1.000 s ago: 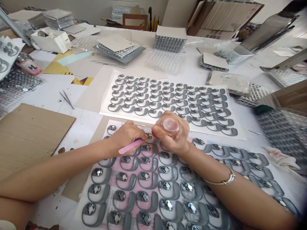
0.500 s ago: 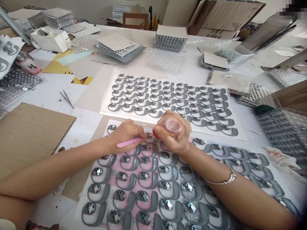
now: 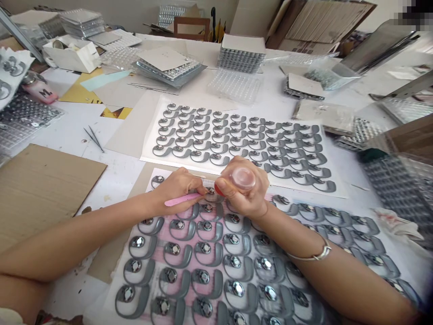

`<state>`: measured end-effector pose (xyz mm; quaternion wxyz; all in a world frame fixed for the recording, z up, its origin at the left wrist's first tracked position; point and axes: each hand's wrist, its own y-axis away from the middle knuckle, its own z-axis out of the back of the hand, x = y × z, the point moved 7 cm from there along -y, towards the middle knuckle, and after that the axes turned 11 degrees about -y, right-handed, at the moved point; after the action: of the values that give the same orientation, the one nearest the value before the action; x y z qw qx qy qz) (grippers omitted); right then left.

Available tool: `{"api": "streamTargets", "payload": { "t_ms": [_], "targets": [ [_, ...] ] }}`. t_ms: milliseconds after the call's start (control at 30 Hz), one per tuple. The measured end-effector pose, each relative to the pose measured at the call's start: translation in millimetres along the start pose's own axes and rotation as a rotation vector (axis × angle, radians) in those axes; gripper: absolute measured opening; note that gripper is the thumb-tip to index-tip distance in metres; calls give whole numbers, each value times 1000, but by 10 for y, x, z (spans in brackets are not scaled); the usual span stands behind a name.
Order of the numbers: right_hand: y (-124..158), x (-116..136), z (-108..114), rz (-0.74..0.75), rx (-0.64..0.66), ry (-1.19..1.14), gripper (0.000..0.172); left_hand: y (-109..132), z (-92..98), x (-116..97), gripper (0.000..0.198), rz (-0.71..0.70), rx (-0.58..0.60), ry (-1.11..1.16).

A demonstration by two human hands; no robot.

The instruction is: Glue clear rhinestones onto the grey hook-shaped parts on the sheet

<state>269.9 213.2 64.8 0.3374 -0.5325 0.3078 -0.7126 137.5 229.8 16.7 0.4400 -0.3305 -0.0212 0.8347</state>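
My left hand [image 3: 179, 188] is closed on pink tweezers [image 3: 182, 199], their rounded end pointing back toward my wrist. Its fingertips are close above a grey curved band with a round metal piece [image 3: 210, 192], partly hidden between my hands. In my right hand [image 3: 248, 192] is a small squeeze bottle [image 3: 242, 178], its pale round base facing up and a red part [image 3: 219, 188] showing by the thumb. Where its tip meets the piece is hidden. Below my hands, rows of similar grey bands [image 3: 207, 253] lie on a white and pink sheet.
A second white sheet of grey bands [image 3: 237, 135] lies beyond my hands. Dark tweezers [image 3: 94, 139] and a brown board [image 3: 47, 180] are at left. Stacked clear trays [image 3: 241, 53] stand at the back. A crumpled cloth [image 3: 399, 225] is at right.
Almost nothing differs. Both hands keep the same place and grip, with only a very slight shift of the right hand and bottle.
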Motion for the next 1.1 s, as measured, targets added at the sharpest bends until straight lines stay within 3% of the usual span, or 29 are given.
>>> {"api": "streamTargets", "payload": {
  "t_ms": [800,933,1100],
  "targets": [
    [50,-45,-36,-45,-12,-53,9,-13,9,35,10,-14,-26,7],
    [-21,-190,102,-193,-140,-186,22,-21,13,7,8,-38,-1,22],
    [-147,-657,359,-471,-351,-452,37,-40,-2,-42,12,-91,30,-91]
  ]
}}
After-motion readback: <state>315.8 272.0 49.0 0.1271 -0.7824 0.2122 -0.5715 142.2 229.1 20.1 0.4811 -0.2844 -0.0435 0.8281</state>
